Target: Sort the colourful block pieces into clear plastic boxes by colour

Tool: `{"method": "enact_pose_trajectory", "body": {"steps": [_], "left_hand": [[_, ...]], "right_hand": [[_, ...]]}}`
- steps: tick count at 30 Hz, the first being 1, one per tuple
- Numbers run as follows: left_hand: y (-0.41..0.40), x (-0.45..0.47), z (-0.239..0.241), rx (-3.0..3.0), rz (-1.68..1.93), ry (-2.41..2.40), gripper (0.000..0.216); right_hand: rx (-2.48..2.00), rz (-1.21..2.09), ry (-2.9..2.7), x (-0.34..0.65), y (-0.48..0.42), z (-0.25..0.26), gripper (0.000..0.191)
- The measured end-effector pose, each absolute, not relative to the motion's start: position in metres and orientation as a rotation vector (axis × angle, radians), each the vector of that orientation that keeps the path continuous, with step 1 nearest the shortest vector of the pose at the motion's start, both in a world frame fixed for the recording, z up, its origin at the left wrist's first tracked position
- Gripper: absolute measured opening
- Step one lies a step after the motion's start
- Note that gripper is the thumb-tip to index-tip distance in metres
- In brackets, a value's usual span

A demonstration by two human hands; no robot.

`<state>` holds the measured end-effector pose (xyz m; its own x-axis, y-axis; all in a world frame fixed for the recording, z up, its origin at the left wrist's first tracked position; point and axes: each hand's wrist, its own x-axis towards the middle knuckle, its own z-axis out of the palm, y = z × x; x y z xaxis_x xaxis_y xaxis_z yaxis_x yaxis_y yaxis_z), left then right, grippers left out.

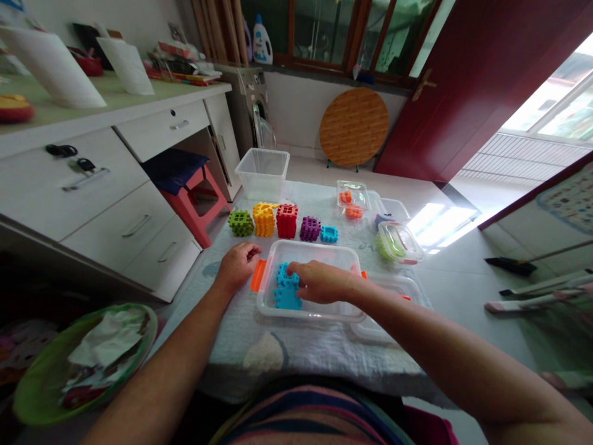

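Observation:
A clear plastic storage box [319,314] with orange latches stands on the cloth-covered table in front of me. Inside it, at the left end, lie light-blue interlocking plastic blocks [288,298]. My right hand [317,281] reaches into the box from the right, its thumb and forefinger closed on one of these blocks. My left hand [238,266] rests on the table just left of the box, its fingers curled with nothing visible in them. Behind the box, stacks of blocks stand in a row: green [241,223], yellow [264,220], red [287,221], purple [310,228] and a light-blue one [329,234].
An open clear bin [262,176] stands at the table's far left corner. To the right are small clear containers with orange blocks [354,211] and green blocks [390,247]. A clear lid [389,296] lies beside the box. A green basket [41,386] sits at lower left.

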<state>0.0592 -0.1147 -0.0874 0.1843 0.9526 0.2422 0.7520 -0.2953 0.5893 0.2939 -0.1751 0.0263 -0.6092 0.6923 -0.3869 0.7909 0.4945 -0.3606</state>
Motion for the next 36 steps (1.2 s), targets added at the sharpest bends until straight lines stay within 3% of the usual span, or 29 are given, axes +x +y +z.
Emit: {"method": "enact_pose_trajectory", "body": {"steps": [8, 18, 26, 31, 33, 36], "left_hand": [[-0.114, 0.059, -0.089, 2.123, 0.827, 1.612, 0.024], [-0.114, 0.059, -0.088, 2.123, 0.818, 1.627, 0.023], [-0.115, 0.059, -0.087, 2.126, 0.818, 1.610, 0.024], [-0.114, 0.058, -0.090, 2.135, 0.831, 1.605, 0.023], [-0.114, 0.058, -0.090, 2.130, 0.827, 1.608, 0.023], [-0.113, 0.058, -0.089, 2.132, 0.808, 1.616, 0.024]], "right_hand": [[1.082, -0.644, 2.506, 0.291, -0.175, 0.028, 0.024], [1.181, -0.719, 2.512, 0.297, -0.175, 0.029, 0.032], [1.083, -0.900, 2.513, 0.305, -0.175, 0.044, 0.023], [1.413, -1.314, 2.507, 0.351, -0.145, 0.071, 0.021], [1.714, -1.151, 2.583, 0.371, -0.124, 0.070, 0.020], [2.007, -0.639, 2.539, 0.391, -0.093, 0.046, 0.022]]}}
